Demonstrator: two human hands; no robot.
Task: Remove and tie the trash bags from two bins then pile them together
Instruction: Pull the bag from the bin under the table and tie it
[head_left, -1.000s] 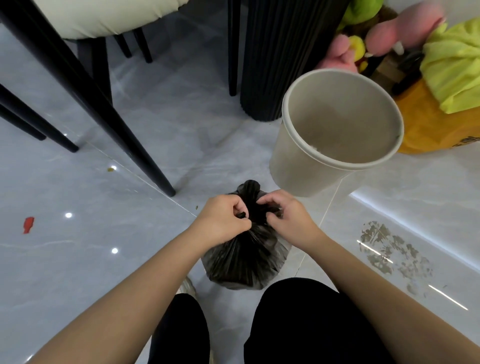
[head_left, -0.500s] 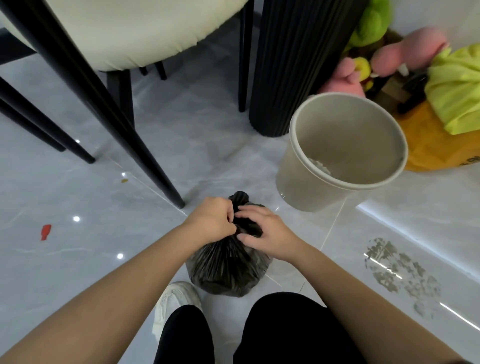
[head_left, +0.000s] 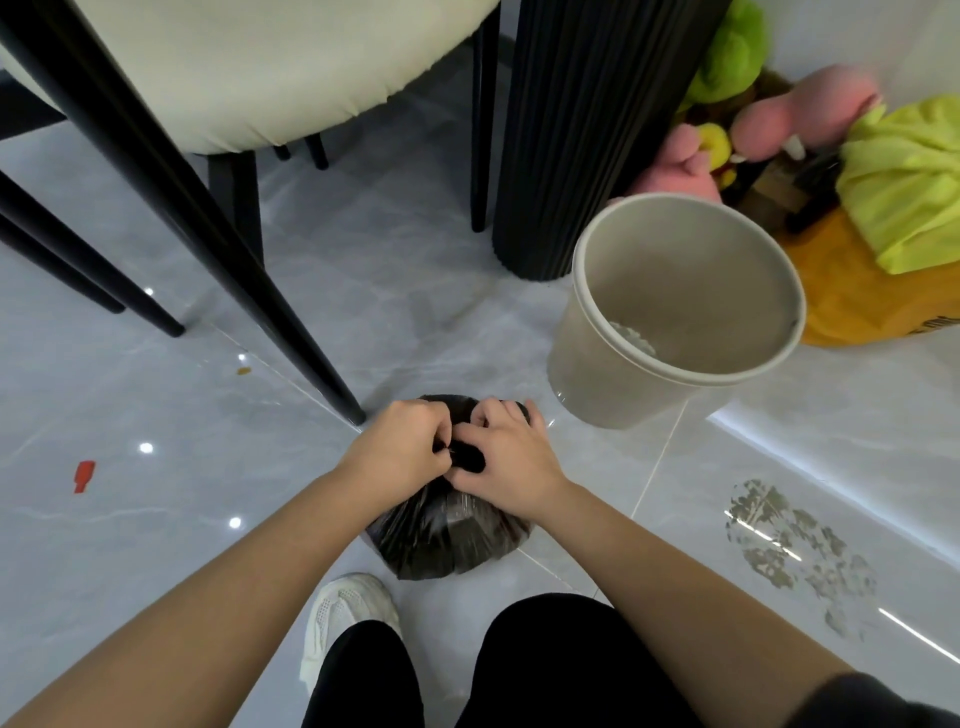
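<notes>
Left hand (head_left: 402, 449) and right hand (head_left: 506, 460) both pinch the neck of the black trash bag (head_left: 447, 540) below them; better to pull the ends firmly apart so the knot becomes tight.

No text is reading clearly here. Dark printed letters are showing along the lower edge of the orange bag (head_left: 852, 306) at three o'clock, but they are blurring and running off the frame edge.
</notes>
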